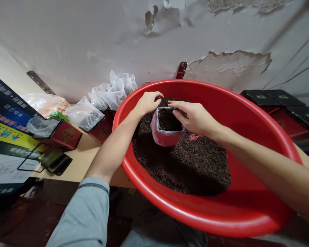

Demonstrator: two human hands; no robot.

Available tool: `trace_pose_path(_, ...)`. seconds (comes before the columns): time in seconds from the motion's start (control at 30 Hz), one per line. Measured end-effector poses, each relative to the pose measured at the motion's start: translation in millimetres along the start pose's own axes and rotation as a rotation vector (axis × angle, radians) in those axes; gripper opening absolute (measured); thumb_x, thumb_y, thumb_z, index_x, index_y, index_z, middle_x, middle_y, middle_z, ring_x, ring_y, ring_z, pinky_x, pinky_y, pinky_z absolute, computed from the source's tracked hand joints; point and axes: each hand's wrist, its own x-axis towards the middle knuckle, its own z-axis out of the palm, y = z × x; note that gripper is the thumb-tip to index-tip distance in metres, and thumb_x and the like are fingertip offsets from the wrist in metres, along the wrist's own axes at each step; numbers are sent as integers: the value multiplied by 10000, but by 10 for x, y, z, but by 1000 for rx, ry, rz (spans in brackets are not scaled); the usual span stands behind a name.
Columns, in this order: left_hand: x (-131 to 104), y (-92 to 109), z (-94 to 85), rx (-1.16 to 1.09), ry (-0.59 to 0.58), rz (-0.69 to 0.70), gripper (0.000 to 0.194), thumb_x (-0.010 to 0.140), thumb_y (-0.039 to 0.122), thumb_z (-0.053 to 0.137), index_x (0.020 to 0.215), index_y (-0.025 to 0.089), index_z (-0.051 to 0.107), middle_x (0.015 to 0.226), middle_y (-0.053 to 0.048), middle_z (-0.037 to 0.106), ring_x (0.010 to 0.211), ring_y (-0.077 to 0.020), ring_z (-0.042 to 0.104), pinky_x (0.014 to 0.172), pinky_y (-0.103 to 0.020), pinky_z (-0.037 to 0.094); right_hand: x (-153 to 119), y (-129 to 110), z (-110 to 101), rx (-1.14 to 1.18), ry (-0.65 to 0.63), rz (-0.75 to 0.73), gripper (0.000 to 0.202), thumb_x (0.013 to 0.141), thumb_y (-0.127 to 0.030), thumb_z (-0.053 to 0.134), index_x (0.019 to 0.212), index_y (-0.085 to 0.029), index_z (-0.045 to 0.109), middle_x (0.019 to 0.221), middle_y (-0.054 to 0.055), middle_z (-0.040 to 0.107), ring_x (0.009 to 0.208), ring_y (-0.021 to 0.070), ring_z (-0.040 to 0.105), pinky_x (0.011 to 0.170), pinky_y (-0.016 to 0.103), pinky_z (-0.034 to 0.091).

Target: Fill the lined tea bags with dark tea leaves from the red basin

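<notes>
A square red tin (167, 138) lined with a clear plastic bag stands in a big red plastic tub (257, 144), its liner folded down over the rim. Dark loose leaves that look like dried tea (203, 161) cover part of the tub floor, and dark contents show inside the tin. My left hand (150, 102) is at the tin's far left corner, fingers loosely bent and thumb apart; whether it touches the liner I cannot tell. At the tin's right rim, my right hand (193, 116) has its fingers stretched out and thumb apart, with nothing visible in it.
On the left of the table (89, 156) stand bag-lined red tins (69, 135), with a dark lid (54, 161) and a printed box (10, 137). Black-topped tins (283, 99) stand at the right. Behind is a peeling wall (92, 37).
</notes>
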Motion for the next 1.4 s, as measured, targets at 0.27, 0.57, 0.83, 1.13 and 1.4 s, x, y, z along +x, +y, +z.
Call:
trace_pose_path(0.27, -24, 59, 101, -12, -306, -154, 494, 1104, 437, 370, 1198, 166, 773, 1347, -111, 749, 1277, -282, 681, 1136, -383, 473, -194, -92, 48, -179, -210, -229, 426, 1027, -319, 508, 1316, -93, 724, 1388, 195, 701, 1272, 327, 692, 1080, 491, 579)
trace_pose_path(0.57, 14, 93, 256, -207, -345, -320, 684, 1116, 507, 269, 1098, 81, 804, 1183, -138, 805, 1224, -322, 709, 1071, -352, 507, -267, -162, 137, -297, -200, -216, 724, 1045, -529, 495, 1455, 63, 570, 1545, 334, 511, 1487, 436, 479, 1242, 618, 378)
trace_pose_path(0.83, 37, 88, 296, -202, -324, -338, 670, 1110, 491, 284, 1153, 49, 786, 1318, -165, 747, 1273, -322, 673, 1125, -340, 449, -327, -185, 173, -241, -215, -218, 850, 1030, -611, 472, 1529, 77, 479, 1601, 339, 427, 1531, 437, 412, 1251, 608, 373)
trace_pose_path(1.13, 23, 31, 311, -220, -346, -304, 699, 1101, 510, 245, 1103, 78, 794, 1218, -137, 791, 1177, -277, 705, 1042, -315, 503, -325, -204, 214, -258, -144, -226, 768, 1021, -523, 538, 1557, 22, 464, 1643, 299, 396, 1548, 413, 394, 1251, 591, 380)
trace_pose_path(1.4, 23, 39, 267, -232, -360, -278, 689, 1097, 516, 263, 1156, 70, 784, 1260, -151, 778, 1239, -279, 697, 1115, -317, 463, -286, -191, 226, -273, -114, -220, 710, 1033, -522, 509, 1498, 14, 534, 1570, 302, 506, 1492, 416, 477, 1232, 624, 380)
